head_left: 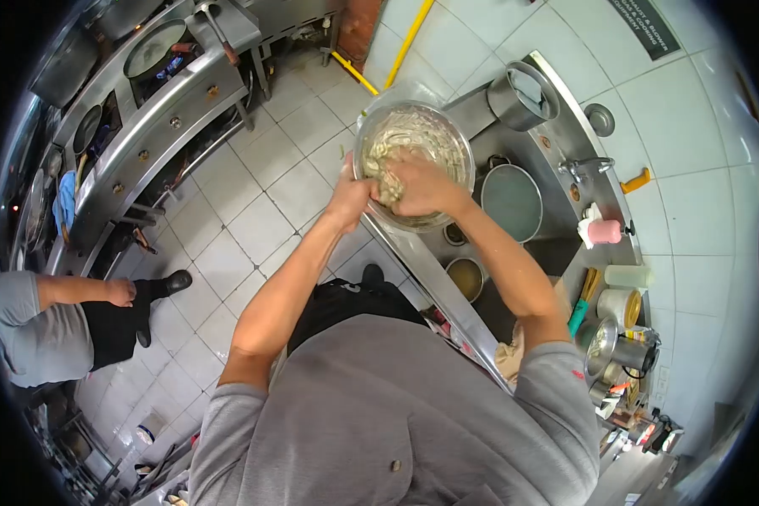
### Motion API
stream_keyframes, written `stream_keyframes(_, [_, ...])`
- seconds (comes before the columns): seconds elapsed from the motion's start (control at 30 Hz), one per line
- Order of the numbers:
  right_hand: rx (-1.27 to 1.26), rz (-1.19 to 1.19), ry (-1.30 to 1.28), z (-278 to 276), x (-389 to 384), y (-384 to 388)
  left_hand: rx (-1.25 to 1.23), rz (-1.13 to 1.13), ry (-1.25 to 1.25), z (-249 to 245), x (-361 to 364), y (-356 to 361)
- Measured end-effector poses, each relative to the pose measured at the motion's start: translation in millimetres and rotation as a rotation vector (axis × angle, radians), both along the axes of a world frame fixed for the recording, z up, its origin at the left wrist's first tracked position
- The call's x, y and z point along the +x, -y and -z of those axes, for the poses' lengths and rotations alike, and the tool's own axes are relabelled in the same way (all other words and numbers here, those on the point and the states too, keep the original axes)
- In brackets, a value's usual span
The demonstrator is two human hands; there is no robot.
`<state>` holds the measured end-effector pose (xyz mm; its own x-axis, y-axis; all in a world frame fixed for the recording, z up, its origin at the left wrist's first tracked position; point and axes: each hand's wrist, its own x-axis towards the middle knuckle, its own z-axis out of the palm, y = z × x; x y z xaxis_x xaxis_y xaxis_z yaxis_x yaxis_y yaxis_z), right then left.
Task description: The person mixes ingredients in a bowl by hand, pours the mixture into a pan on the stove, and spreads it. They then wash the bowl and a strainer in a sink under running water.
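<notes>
A large metal bowl (458, 152) is at the edge of the sink counter, its inside coated with a pale, lumpy mixture (409, 131). My left hand (348, 199) grips the near left part of the bowl's rim, fingers closed. Inside the bowl, my right hand (422, 184) is closed around some of the mixture, and its fingertips are partly hidden by it. Clumps of the mixture show between the two hands.
A sink holds a large pot (512, 202) of cloudy liquid and a smaller pot (464, 279). Beyond them are a faucet (586, 167) and a pink bottle (605, 232). At the left are a stove (177, 118) and another person (51, 325).
</notes>
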<state>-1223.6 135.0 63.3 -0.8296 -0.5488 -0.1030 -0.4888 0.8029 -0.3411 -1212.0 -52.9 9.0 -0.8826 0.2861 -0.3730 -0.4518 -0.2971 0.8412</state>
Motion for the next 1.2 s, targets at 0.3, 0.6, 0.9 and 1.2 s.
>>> stream_keyframes(0.3, [0.121, 0.138, -0.162, -32, -24, -5, 0.086, -0.104, 0.134, 1, 12, 23])
stream_keyframes(0.6, [-0.422, 0.212, -0.024, -63, -58, 2, 0.118, -0.206, 0.060, 8, 20, 21])
stream_keyframes(0.9, [-0.513, 0.348, 0.195, -49, -53, 3, 0.100, -0.203, 0.066, 12, 30, 24])
stream_keyframes(1.2, [-0.488, 0.291, 0.288, -33, -41, 6, -0.381, -0.072, 0.018, 22, 5, 50])
